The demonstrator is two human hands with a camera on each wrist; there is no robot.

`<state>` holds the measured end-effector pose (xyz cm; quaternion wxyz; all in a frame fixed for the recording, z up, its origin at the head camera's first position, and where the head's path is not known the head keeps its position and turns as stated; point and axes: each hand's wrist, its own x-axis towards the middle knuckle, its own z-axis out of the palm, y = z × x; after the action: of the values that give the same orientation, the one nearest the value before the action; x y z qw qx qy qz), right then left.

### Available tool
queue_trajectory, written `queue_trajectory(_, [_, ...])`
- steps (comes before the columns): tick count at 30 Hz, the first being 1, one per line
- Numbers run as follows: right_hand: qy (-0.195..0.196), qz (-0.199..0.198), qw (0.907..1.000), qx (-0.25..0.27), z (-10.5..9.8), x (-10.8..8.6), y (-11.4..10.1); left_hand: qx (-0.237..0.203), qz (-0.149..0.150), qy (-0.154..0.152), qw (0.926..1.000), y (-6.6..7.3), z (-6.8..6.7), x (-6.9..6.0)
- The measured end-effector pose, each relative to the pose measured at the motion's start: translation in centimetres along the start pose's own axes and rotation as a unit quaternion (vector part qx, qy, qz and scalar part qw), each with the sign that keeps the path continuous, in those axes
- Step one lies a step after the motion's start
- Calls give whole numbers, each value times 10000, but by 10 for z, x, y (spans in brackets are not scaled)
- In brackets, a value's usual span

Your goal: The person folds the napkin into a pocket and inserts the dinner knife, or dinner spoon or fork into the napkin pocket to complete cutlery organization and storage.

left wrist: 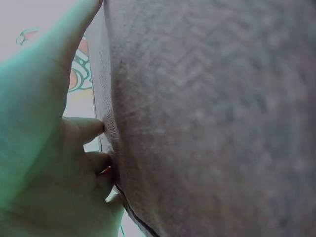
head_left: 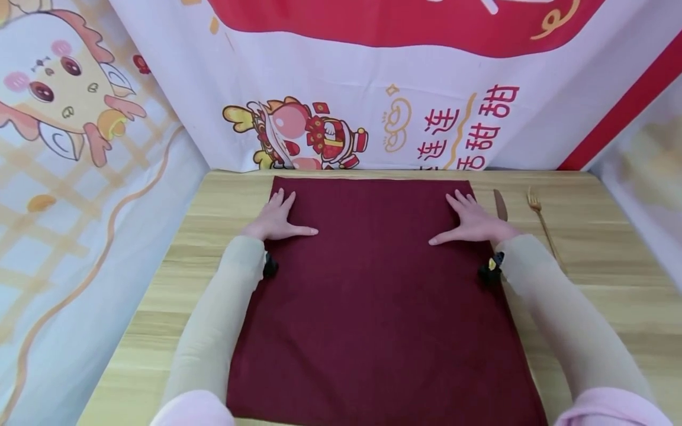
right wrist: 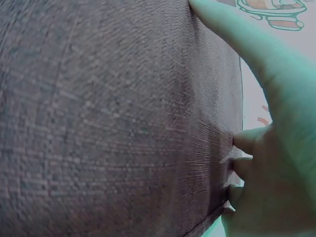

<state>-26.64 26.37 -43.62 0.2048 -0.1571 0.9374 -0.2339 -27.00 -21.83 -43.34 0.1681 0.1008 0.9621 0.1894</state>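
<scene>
While a dark red cloth (head_left: 378, 296) lies spread flat on the wooden table (head_left: 618, 319), both hands press its far corners.

At the cloth's far left corner, the left hand (head_left: 279, 218) rests with thumb and fingers splayed, grasping nothing; at its far right corner the right hand (head_left: 471, 222) touches the fabric the same way, its fingers unclenched. Just right of the cloth lies a knife (head_left: 500, 205), partly hidden by the right hand; farther right of the cloth is a gold-coloured fork (head_left: 539, 214). Beyond the cloth's far edge stands a white printed hanging (head_left: 341, 68).
</scene>
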Motion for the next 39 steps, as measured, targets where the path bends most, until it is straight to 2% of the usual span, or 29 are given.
queue_trajectory(4, [118,66,9995,287,-9,3,-3,-686,11,264,9973,-4,-6,6])
queue_trajectory(9, [619,256,9942,842,-25,9,-1,-1574,-121,945,9829,-11,-13,15])
queue_trajectory(12, [802,331,9891,1192,-34,12,1,-2066,-265,1157,9712,-14,-18,21])
queue_trajectory(15, [855,400,9832,1562,-39,14,2,-2495,-434,1241,9594,-16,-23,26])
queue_trajectory(17, [884,584,9781,1793,-39,15,2,-2768,-589,1266,9507,-16,-25,29])
queue_trajectory(22, [1368,1039,9546,2434,-35,18,7,-3337,-935,1540,9253,-16,-26,32])
queue_trajectory(25, [1746,1176,9391,2715,-32,21,11,-3424,-1024,1765,9171,-16,-24,35])
queue_trajectory(28, [1927,1230,9297,2888,-30,24,14,-3239,-934,2029,9194,-16,-21,37])
queue_trajectory(31, [2014,1280,9279,2863,-29,26,15,-2900,-758,2338,9249,-15,-19,40])
queue_trajectory(33, [2086,1293,9278,2811,-29,27,15,-2753,-658,2536,9250,-15,-19,41])
queue_trajectory(36, [2280,1333,9252,2726,-29,30,14,-2712,-615,2774,9196,-13,-20,41])
queue_trajectory(39, [2586,1324,9193,2656,-31,33,13,-2807,-699,2854,9137,-12,-24,40])
